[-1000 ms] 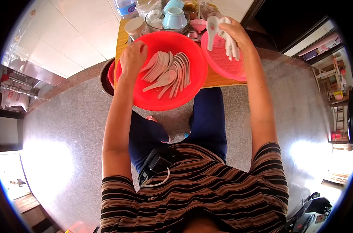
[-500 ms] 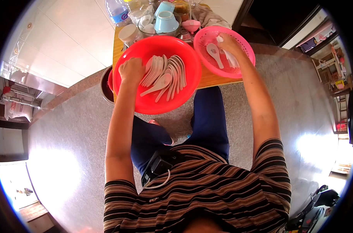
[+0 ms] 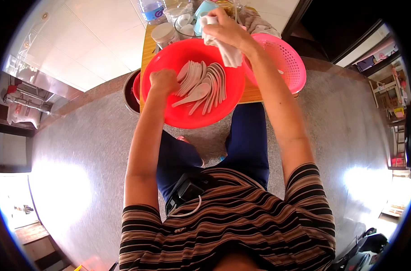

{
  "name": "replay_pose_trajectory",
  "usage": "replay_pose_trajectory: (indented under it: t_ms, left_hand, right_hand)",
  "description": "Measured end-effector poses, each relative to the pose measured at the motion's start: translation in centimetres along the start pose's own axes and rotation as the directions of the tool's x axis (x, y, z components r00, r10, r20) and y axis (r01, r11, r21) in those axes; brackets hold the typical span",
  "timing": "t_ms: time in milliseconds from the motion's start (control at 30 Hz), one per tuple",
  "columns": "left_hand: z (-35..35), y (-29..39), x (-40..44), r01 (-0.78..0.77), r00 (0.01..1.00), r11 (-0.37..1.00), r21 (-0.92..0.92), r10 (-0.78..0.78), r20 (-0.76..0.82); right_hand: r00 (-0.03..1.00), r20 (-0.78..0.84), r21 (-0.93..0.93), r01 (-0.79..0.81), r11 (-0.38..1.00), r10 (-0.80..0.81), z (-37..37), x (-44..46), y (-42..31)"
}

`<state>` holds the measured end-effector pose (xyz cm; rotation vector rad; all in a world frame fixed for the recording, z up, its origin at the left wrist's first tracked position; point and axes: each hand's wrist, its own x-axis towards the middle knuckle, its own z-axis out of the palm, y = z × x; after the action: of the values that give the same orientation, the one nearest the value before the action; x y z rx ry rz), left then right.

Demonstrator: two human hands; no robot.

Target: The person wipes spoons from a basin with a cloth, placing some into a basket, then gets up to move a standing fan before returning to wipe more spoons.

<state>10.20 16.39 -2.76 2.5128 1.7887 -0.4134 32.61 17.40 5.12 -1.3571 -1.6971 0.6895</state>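
Observation:
My right hand grips a white cloth, which hangs down over the far right rim of the red basin. My left hand is over the basin's left side, its fingers curled in beside the spoons; whatever they hold is hidden. Several white spoons lie side by side in the basin in two fanned rows, and one spoon rests across the front of them. To the right stands a pink colander. My right forearm covers part of it, and only a small white bit of a spoon shows inside.
Behind the basin on the wooden table stand a lidded jar, a glass bowl with cups, a plastic bottle and a crumpled brown cloth. A dark-rimmed round container sits below the table's left edge.
My right hand has lifted the white cloth out of the colander and moved left to above the basin's far rim. The left hand has shifted slightly right, closer to the spoons.

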Motion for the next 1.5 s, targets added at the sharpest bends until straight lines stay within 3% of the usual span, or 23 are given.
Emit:
replay_pose_trajectory:
  t_ms: [67,167,267,333,400,533,600,633,700,733,800,933,1000,1033,1100,1167,1267,1333,1400,1467,1500]
  left_hand:
    - [0.7,-0.2,0.6,0.004,1.0,1.0,-0.001,-0.004,0.004]
    - [0.4,0.0,0.8,0.019,0.999,0.999,-0.03,-0.018,0.041]
    - [0.5,0.2,0.7,0.084,0.996,0.988,-0.133,-0.081,0.021]
    - [0.6,0.0,0.7,0.118,0.992,0.97,-0.212,-0.125,-0.023]
    - [0.5,-0.1,0.5,0.134,0.989,0.943,-0.306,-0.149,-0.025]
    - [-0.1,-0.1,0.4,0.137,0.99,0.956,-0.26,-0.122,0.071]
    - [0.1,-0.5,0.9,0.065,0.998,0.894,-0.444,-0.048,0.049]
    - [0.1,-0.8,1.1,0.062,0.998,0.895,-0.443,-0.042,0.055]
    - [0.5,-1.3,1.4,-0.07,0.997,0.713,-0.697,0.078,-0.02]
    - [0.9,-1.4,1.7,-0.068,0.997,0.712,-0.699,0.082,-0.014]
    - [1.1,-1.5,2.0,-0.171,0.98,0.706,-0.687,0.051,-0.191]
    - [-0.1,-0.9,0.9,-0.144,0.989,0.571,-0.808,0.063,-0.132]
    - [-1.1,-0.7,0.1,-0.183,0.983,0.242,-0.953,0.064,-0.173]
    - [-1.3,-0.6,0.0,-0.184,0.983,0.241,-0.953,0.06,-0.175]
    - [-1.6,-0.5,-0.1,-0.208,0.977,0.07,-0.976,0.07,-0.204]
    - [-1.4,-0.9,0.2,-0.203,0.977,0.023,-0.979,0.063,-0.201]
    - [-1.7,-0.9,0.0,-0.185,0.978,-0.062,-0.981,0.09,-0.19]
    - [-1.8,-0.7,-0.2,-0.175,0.975,-0.099,-0.98,0.123,-0.187]
    - [-1.6,-0.4,-0.2,-0.25,0.956,0.035,-0.968,0.166,-0.241]
    - [-1.6,-0.4,-0.2,-0.289,0.944,0.041,-0.956,0.18,-0.278]
    - [-1.7,-0.3,-0.2,-0.327,0.93,0.046,-0.944,0.194,-0.312]
  right_hand:
    - [0.997,-0.021,-0.064,0.066,0.996,-0.068,1.8,1.3,0.8]
    - [0.999,0.027,0.222,0.035,0.974,-0.042,4.0,2.3,1.6]
    - [0.994,0.09,0.327,0.022,0.945,-0.054,5.3,2.6,2.9]
    - [0.996,0.013,0.306,0.079,0.949,-0.087,6.1,2.1,3.6]
    - [0.963,-0.195,0.166,0.217,0.962,-0.184,6.4,1.4,4.4]
    - [0.955,-0.232,0.17,0.228,0.959,-0.186,6.0,1.1,5.4]
    - [0.959,-0.233,0.174,0.203,0.964,-0.16,5.9,1.1,5.4]
    - [0.954,-0.248,0.124,0.204,0.971,-0.168,6.0,1.2,5.4]
    - [0.951,-0.262,0.075,0.191,0.979,-0.165,5.9,0.8,5.4]
    - [0.955,-0.249,0.081,0.188,0.979,-0.162,5.8,0.7,5.2]
    - [0.959,-0.234,0.088,0.187,0.978,-0.162,5.7,0.4,4.7]
    - [0.944,-0.306,0.105,0.163,0.981,-0.124,5.7,0.1,4.3]
    - [0.932,-0.332,0.088,0.186,0.979,-0.147,5.7,0.1,4.1]
    - [0.928,-0.305,0.088,0.252,0.964,-0.215,5.9,0.0,4.0]
    - [0.918,-0.275,0.091,0.321,0.943,-0.286,6.3,-0.3,3.4]
    - [0.842,-0.196,-0.153,0.48,0.864,-0.502,7.0,-0.6,2.9]
    - [0.898,-0.132,-0.085,0.411,0.908,-0.419,7.5,-0.7,2.4]
    - [0.911,-0.191,-0.051,0.361,0.931,-0.364,7.4,-0.2,2.9]
    - [0.918,-0.248,-0.014,0.315,0.949,-0.308,7.0,0.0,3.2]
    - [0.957,-0.278,0.248,0.156,0.956,-0.084,6.5,0.0,3.3]
    - [0.956,-0.28,0.248,0.156,0.956,-0.084,6.5,0.0,3.3]
